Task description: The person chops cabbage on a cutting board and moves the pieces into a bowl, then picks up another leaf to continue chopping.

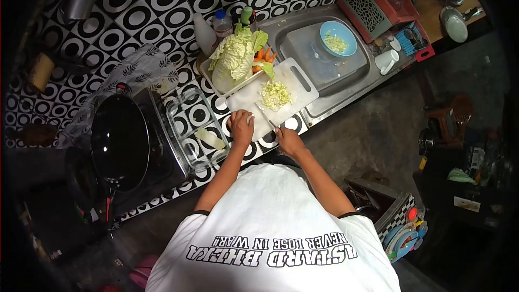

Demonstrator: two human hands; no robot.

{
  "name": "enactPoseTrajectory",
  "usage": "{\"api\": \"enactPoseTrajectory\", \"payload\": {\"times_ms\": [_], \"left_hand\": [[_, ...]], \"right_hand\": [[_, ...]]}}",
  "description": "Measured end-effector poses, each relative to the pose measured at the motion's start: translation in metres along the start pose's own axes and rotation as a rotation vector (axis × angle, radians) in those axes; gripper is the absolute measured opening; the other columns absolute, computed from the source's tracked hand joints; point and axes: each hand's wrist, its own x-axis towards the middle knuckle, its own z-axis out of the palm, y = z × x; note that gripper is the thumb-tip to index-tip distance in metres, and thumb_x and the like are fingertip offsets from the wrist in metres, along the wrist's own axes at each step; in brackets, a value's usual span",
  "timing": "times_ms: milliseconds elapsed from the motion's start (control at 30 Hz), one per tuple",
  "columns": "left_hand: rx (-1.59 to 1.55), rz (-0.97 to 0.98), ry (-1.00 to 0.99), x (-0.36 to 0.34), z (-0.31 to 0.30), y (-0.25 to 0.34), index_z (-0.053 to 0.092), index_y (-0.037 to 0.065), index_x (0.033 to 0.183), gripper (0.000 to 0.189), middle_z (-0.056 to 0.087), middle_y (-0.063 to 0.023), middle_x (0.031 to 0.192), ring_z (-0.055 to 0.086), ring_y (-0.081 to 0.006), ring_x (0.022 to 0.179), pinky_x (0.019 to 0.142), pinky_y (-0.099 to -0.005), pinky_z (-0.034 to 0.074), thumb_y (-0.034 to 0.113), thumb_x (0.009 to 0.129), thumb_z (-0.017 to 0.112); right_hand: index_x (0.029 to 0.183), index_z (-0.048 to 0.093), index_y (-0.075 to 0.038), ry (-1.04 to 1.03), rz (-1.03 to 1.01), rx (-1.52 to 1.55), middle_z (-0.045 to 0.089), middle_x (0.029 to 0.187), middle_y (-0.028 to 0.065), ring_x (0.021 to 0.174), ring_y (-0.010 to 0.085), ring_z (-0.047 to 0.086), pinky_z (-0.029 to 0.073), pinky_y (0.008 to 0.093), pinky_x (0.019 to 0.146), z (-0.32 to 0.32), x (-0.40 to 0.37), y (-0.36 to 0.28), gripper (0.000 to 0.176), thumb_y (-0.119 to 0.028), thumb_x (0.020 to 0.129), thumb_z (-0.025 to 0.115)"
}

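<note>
My right hand [288, 139] is wrapped round the handle of a knife [265, 115], whose blade lies at the near edge of a chopped pile. That pile of pale green cabbage [275, 95] sits on a white cutting board [303, 100]. My left hand [241, 125] rests on the board's left end, left of the blade, with its fingers curled down. Whatever is under those fingers is hidden. Just behind the board, a large napa cabbage [232, 60] and several carrots [264, 60] fill a white tray [220, 91].
To the left, a glass dish [202, 124] holds a cabbage leaf [210, 139]; beyond it a black wok [120, 143] stands on the stove. A blue bowl [351, 47] with chopped pieces is over the sink [324, 111]. A white mug [386, 60] and red rack [378, 5] are farther right.
</note>
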Motion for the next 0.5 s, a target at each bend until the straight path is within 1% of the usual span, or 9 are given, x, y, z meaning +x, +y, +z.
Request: {"api": "enactPoseTrajectory", "payload": {"times_ms": [133, 167, 200, 233, 333, 367, 400, 467, 500], "left_hand": [[0.028, -0.018, -0.024, 0.000, -0.002, 0.002, 0.068, 0.010, 0.094, 0.022, 0.062, -0.0039, 0.101, 0.054, -0.0238, 0.104, 0.091, -0.0391, 0.035, 0.015, 0.074, 0.075], [0.026, -0.031, -0.030, 0.000, -0.002, 0.003, 0.067, 0.009, 0.098, 0.025, 0.062, -0.0045, 0.102, 0.054, -0.0245, 0.105, 0.091, -0.0394, 0.035, 0.016, 0.074, 0.076], [0.023, -0.043, -0.034, 0.000, -0.003, 0.004, 0.067, 0.009, 0.101, 0.029, 0.061, -0.0051, 0.104, 0.054, -0.0252, 0.105, 0.092, -0.0398, 0.035, 0.017, 0.075, 0.076], [0.013, -0.047, -0.059, -0.001, -0.006, 0.005, 0.064, 0.008, 0.108, 0.035, 0.061, -0.0064, 0.107, 0.053, -0.0264, 0.108, 0.094, -0.0407, 0.035, 0.016, 0.075, 0.075], [-0.004, -0.104, -0.064, -0.004, -0.015, 0.005, 0.062, 0.007, 0.110, 0.037, 0.060, -0.0071, 0.108, 0.052, -0.0273, 0.111, 0.094, -0.0409, 0.034, 0.014, 0.077, 0.074], [-0.018, -0.088, -0.052, -0.006, -0.022, 0.004, 0.060, 0.005, 0.111, 0.035, 0.061, -0.0103, 0.105, 0.056, -0.0294, 0.105, 0.090, -0.0405, 0.040, 0.009, 0.079, 0.071], [-0.010, -0.095, -0.050, -0.008, -0.027, 0.001, 0.060, 0.005, 0.111, 0.035, 0.061, -0.0103, 0.105, 0.056, -0.0294, 0.105, 0.090, -0.0405, 0.040, 0.009, 0.079, 0.071], [-0.135, -0.083, -0.044, -0.010, -0.041, -0.005, 0.059, 0.003, 0.112, 0.033, 0.061, -0.0134, 0.099, 0.060, -0.0314, 0.095, 0.084, -0.0397, 0.046, 0.003, 0.080, 0.068], [-0.132, -0.063, -0.022, -0.012, -0.047, -0.006, 0.058, 0.001, 0.111, 0.030, 0.062, -0.0139, 0.092, 0.063, -0.0295, 0.086, 0.078, -0.0374, 0.050, 0.000, 0.082, 0.065]], "right_hand": [[0.095, 0.060, 0.005, 0.041, -0.059, 0.041, 0.063, 0.090, 0.0300, 0.090, 0.0461, 0.061, 0.046, 0.0517, 0.078, -0.005, -0.003, 0.001, 0.040, -0.031, 0.100, 0.043], [0.095, 0.060, 0.005, 0.032, -0.063, 0.036, 0.063, 0.090, 0.0300, 0.090, 0.0461, 0.061, 0.046, 0.0517, 0.078, -0.005, -0.005, -0.001, 0.040, -0.031, 0.100, 0.043], [0.096, 0.060, 0.004, 0.044, -0.079, 0.070, 0.063, 0.089, 0.0293, 0.088, 0.0457, 0.060, 0.046, 0.0501, 0.077, -0.006, -0.009, -0.003, 0.037, -0.029, 0.100, 0.044], [0.097, 0.059, 0.003, 0.056, -0.096, 0.104, 0.062, 0.088, 0.0286, 0.087, 0.0454, 0.060, 0.046, 0.0484, 0.075, -0.006, -0.011, -0.004, 0.035, -0.028, 0.100, 0.044], [0.098, 0.059, 0.003, 0.014, -0.173, 0.121, 0.062, 0.088, 0.0278, 0.087, 0.0447, 0.060, 0.046, 0.0469, 0.074, 0.001, -0.010, -0.001, 0.033, -0.028, 0.100, 0.046], [0.101, 0.060, 0.002, -0.015, -0.162, 0.130, 0.063, 0.089, 0.0267, 0.087, 0.0439, 0.060, 0.046, 0.0461, 0.074, 0.005, -0.008, 0.000, 0.033, -0.028, 0.100, 0.046], [0.101, 0.060, 0.002, -0.024, -0.167, 0.133, 0.063, 0.089, 0.0267, 0.087, 0.0439, 0.060, 0.046, 0.0461, 0.074, 0.009, -0.007, 0.001, 0.033, -0.028, 0.100, 0.046], [0.104, 0.061, 0.001, -0.090, -0.168, 0.156, 0.064, 0.091, 0.0260, 0.087, 0.0431, 0.061, 0.046, 0.0456, 0.075, 0.016, -0.004, 0.002, 0.034, -0.029, 0.100, 0.046], [0.105, 0.061, 0.001, -0.110, -0.142, 0.190, 0.064, 0.093, 0.0257, 0.088, 0.0423, 0.061, 0.046, 0.0447, 0.076, 0.015, -0.004, 0.001, 0.034, -0.029, 0.100, 0.046]]}}
